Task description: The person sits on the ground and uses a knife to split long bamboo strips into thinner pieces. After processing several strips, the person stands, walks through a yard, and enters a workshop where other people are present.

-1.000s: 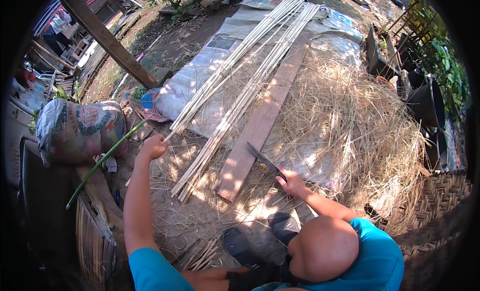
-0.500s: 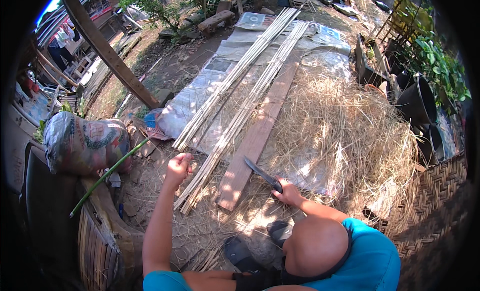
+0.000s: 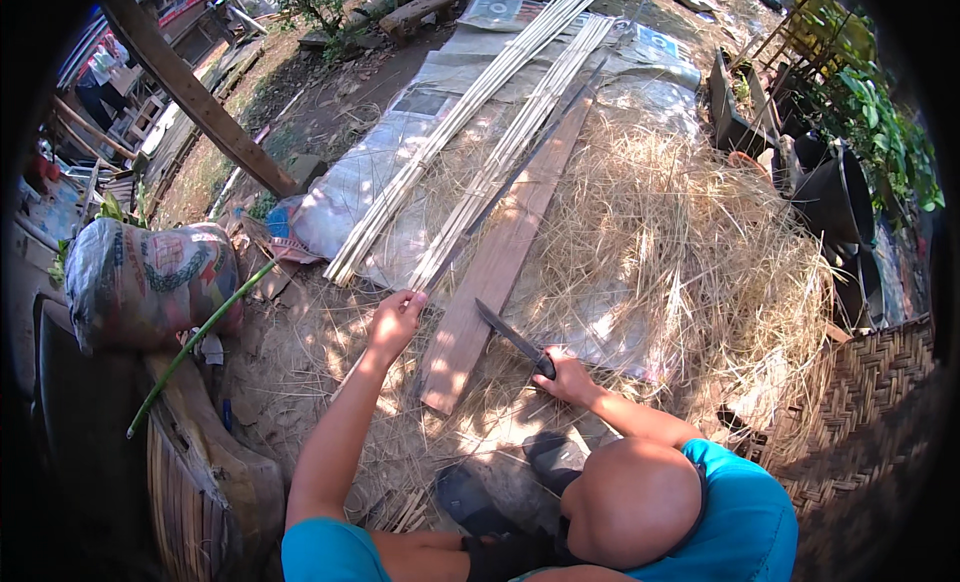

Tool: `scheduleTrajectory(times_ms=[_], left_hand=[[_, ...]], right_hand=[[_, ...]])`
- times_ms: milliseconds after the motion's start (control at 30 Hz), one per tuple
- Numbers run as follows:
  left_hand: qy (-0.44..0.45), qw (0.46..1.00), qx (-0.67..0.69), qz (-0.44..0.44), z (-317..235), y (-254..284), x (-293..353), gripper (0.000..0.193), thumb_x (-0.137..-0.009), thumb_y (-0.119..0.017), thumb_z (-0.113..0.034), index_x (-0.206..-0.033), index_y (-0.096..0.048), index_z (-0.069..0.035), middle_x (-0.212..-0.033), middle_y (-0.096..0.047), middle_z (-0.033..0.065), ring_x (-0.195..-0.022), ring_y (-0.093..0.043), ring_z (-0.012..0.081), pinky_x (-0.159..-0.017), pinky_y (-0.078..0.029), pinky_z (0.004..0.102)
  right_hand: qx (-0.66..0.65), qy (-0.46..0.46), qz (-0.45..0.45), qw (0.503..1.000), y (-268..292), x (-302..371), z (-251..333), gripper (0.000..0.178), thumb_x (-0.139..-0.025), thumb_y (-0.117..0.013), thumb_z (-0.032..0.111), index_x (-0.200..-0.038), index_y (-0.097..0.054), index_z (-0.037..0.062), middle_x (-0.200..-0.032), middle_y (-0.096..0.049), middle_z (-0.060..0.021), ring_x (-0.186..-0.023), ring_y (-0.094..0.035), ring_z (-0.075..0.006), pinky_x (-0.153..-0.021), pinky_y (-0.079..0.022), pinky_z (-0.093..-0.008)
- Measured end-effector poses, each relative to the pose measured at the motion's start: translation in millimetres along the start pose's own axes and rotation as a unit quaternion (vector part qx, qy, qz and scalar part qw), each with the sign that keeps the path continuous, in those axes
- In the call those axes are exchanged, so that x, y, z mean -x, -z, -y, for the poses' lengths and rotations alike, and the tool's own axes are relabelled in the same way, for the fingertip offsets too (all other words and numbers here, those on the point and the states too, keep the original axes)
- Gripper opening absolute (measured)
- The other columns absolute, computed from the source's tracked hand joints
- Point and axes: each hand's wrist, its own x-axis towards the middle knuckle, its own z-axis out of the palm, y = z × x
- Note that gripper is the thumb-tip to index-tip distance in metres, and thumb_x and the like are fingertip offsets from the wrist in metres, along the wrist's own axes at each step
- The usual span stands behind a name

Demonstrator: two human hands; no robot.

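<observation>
My left hand (image 3: 396,324) is closed, thumb and fingertips pinched at the near end of a thin, dark-sided bamboo strip (image 3: 508,187). That strip runs away from me along the right edge of a bundle of pale bamboo strips (image 3: 535,117). A second pale bundle (image 3: 450,137) lies left of it. My right hand (image 3: 568,374) grips the dark handle of a knife (image 3: 513,334). The blade points up and left, its tip over or against a long flat wooden board (image 3: 490,292); whether it touches, I cannot tell.
Loose dry straw (image 3: 680,252) covers much of the pale sheet (image 3: 420,102). At left, a stuffed sack (image 3: 150,282) stands by a green stalk (image 3: 200,337) and a wooden bench (image 3: 215,452). A woven mat (image 3: 860,422) and black pots (image 3: 835,197) lie at right. A wooden post (image 3: 190,87) leans at upper left.
My left hand has moved right, toward the board, and now pinches a strip. The right bundle's near ends no longer show below that hand. The knife has shifted slightly left. The view has shifted a little.
</observation>
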Motion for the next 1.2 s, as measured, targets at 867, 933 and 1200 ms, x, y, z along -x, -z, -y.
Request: scheduleTrajectory(times_ms=[867, 933, 1200], left_hand=[[0.048, 0.997, -0.048, -0.036, -13.6, -201.1, -119.3, 0.031, -0.100, -0.056, -0.030, -0.109, -0.073, -0.005, -0.109, -0.071, 0.0210, -0.109, -0.066, 0.0400, -0.094, -0.052, 0.0497], [0.058, 0.993, -0.086, -0.054, 1.8, -206.4, -117.1, 0.031, -0.100, -0.056, -0.029, -0.111, -0.071, -0.004, -0.111, -0.071, 0.0201, -0.109, -0.066, 0.0399, -0.094, -0.052, 0.0499], [-0.019, 0.986, -0.137, -0.090, -19.2, -210.6, -106.1, 0.037, -0.104, -0.050, -0.031, -0.121, -0.065, -0.001, -0.110, -0.072, 0.0178, -0.104, -0.070, 0.0369, -0.092, -0.054, 0.0475]], right_hand=[[-0.189, -0.132, 0.136, 0.964, 42.8, -33.7, 97.0, 0.030, -0.100, -0.056, 0.020, -0.120, -0.055, -0.0026, -0.095, -0.068, -0.0090, -0.075, -0.066, -0.0142, -0.061, -0.054, -0.0286], [-0.193, 0.002, 0.100, 0.976, -0.7, -15.4, 94.3, 0.031, -0.099, -0.058, 0.018, -0.121, -0.055, -0.0043, -0.092, -0.069, -0.0092, -0.073, -0.066, -0.0146, -0.060, -0.054, -0.0286], [-0.144, 0.129, 0.357, 0.914, -5.6, 11.8, 104.6, 0.026, -0.099, -0.059, 0.012, -0.119, -0.055, -0.0049, -0.084, -0.069, -0.0098, -0.069, -0.067, -0.0171, -0.061, -0.056, -0.0305]])
